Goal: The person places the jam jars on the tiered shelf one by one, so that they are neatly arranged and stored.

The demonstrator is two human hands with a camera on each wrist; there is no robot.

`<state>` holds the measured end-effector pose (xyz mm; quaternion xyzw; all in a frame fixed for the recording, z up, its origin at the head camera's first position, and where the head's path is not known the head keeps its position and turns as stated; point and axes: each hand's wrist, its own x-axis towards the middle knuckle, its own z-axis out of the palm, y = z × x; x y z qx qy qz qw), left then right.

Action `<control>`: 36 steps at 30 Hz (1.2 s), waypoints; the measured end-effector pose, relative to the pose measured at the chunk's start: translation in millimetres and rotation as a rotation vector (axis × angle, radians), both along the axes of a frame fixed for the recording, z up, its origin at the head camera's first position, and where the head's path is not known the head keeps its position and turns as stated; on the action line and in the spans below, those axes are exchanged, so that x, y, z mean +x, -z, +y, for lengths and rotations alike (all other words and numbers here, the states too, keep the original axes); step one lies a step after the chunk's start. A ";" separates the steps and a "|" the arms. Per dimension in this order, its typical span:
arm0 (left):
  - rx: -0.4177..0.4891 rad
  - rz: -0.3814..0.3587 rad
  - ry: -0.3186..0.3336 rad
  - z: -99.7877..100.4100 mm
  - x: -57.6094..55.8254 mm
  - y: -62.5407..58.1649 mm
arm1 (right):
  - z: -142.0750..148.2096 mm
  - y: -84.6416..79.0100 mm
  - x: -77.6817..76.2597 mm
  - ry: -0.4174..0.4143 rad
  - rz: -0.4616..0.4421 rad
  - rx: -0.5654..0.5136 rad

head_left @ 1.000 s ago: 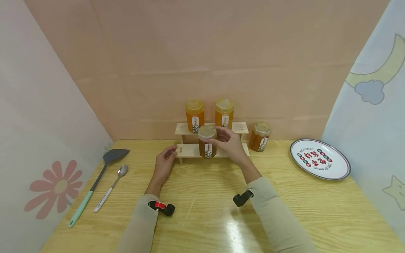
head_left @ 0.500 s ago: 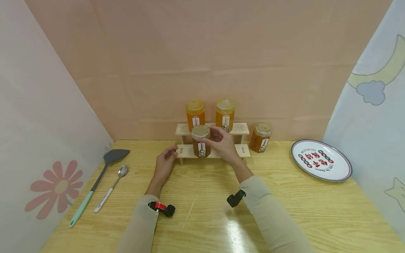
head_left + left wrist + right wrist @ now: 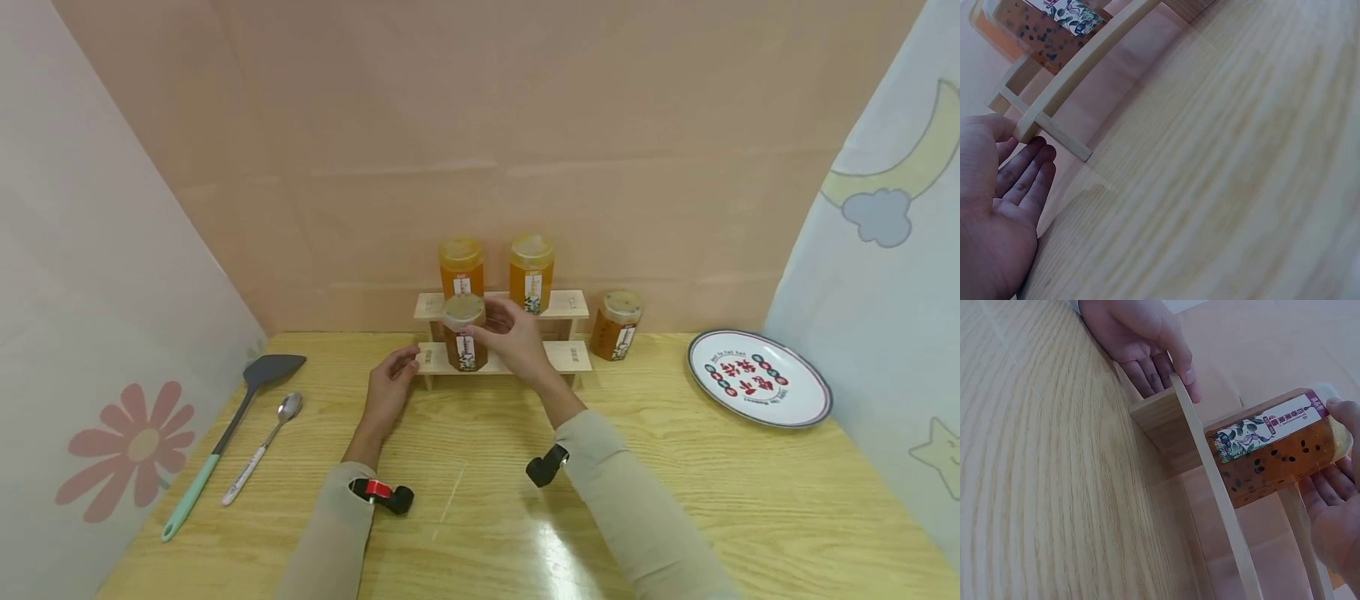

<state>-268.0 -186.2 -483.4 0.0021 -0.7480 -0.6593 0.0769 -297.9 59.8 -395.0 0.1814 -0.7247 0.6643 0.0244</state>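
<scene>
A two-tier wooden stand (image 3: pixel 558 357) rests on the table against the back wall. My right hand (image 3: pixel 517 343) grips a seeded amber jar (image 3: pixel 466 346) near its pale lid, at the left part of the lower tier. In the right wrist view the base of this labelled jar (image 3: pixel 1272 450) meets the tier's board, or nearly so. My left hand (image 3: pixel 387 390) pinches the left end of that lower board, thumb above and fingers below, as the left wrist view shows with the hand (image 3: pixel 1004 212). Two yellow-orange jars, a left one (image 3: pixel 459 265) and a right one (image 3: pixel 531 279), stand on the upper tier.
Another amber jar (image 3: pixel 617 327) stands on the table just right of the stand. Farther right lies an oval plate (image 3: pixel 810 400) with red lettering. A grey turner (image 3: pixel 232 425) with a mint handle and a metal spoon (image 3: pixel 266 442) lie at left.
My right hand has moved the seeded jar leftward along the lower tier, from its middle to in front of the left upper jar. My left hand has stayed at the board's end.
</scene>
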 end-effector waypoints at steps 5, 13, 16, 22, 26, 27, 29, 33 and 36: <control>-0.016 0.008 -0.007 -2.0 0.8 -0.1 | -1.6 -2.8 0.2 -0.007 -0.013 0.014; 0.007 -0.021 -0.005 -2.5 -2.2 0.6 | 12.5 -9.9 3.0 -0.073 -0.044 0.067; 0.013 -0.034 -0.004 -1.7 -0.6 -3.2 | 29.8 -11.9 3.5 -0.096 -0.032 0.095; -0.011 -0.028 -0.010 -0.1 14.6 -24.2 | 77.4 -21.6 1.6 -0.077 0.038 0.187; -0.019 -0.026 -0.007 0.3 19.6 -30.6 | 114.5 -28.3 -1.5 -0.012 0.048 0.244; -0.019 -0.026 -0.006 0.4 19.9 -31.1 | 123.8 -29.1 -3.0 0.006 0.051 0.256; -0.017 -0.029 -0.005 0.2 20.3 -31.7 | 141.1 -30.7 -5.5 0.038 0.057 0.266; -0.013 -0.036 -0.009 -0.4 20.4 -31.9 | 170.2 -32.4 -9.7 0.108 0.053 0.263; -0.012 -0.037 -0.011 -0.3 19.5 -31.3 | 185.6 -34.3 -11.5 0.153 0.035 0.262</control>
